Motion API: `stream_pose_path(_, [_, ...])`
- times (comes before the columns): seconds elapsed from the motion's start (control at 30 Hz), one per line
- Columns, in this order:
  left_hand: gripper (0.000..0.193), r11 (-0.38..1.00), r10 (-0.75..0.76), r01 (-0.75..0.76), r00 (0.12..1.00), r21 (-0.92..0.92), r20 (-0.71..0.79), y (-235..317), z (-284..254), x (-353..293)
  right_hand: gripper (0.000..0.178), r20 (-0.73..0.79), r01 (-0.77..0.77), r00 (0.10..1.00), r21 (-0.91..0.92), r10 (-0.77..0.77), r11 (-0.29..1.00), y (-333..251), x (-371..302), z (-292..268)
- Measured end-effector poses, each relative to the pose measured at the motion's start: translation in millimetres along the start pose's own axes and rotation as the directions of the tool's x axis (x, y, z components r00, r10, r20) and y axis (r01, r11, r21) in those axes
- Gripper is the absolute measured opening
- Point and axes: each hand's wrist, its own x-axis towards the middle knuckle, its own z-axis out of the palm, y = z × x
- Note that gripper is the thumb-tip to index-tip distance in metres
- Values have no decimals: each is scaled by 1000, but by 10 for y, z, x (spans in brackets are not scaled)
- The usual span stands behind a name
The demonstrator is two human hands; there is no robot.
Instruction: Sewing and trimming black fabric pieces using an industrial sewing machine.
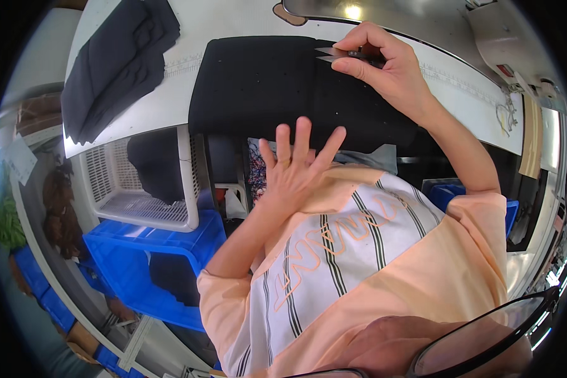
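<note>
My right hand (pixel 384 63) is closed around a small pair of thread snips (pixel 353 54), with the blades pointing left and slightly apart. The snips are over the far right part of a black folded cloth (pixel 252 82), which lies on the white table and hangs over its near edge. My left hand (pixel 299 157) has its fingers spread at the cloth's near edge and holds nothing. Small pale specks dot the cloth. Whether the blades touch the fabric, I cannot tell.
A stack of dark cloth pieces (pixel 120 69) lies at the table's far left. Below it, a white basket (pixel 192 183) and a blue crate (pixel 107 252) hold dark cloth. Ruler markings run along the white table (pixel 192 25). A metal machine bed (pixel 384 12) stands beyond.
</note>
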Motion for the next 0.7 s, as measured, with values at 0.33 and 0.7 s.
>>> stream_pose_path(0.33, [51, 760, -553, 440, 824, -478, -120, -1265, -1409, 38, 24, -370, -32, 916, 322, 156, 946, 203, 195, -444])
stream_pose_path(0.7, [53, 191, -981, 928, 188, 321, 40, -672, -2123, -2907, 22, -125, -58, 988, 270, 95, 961, 564, 168, -649])
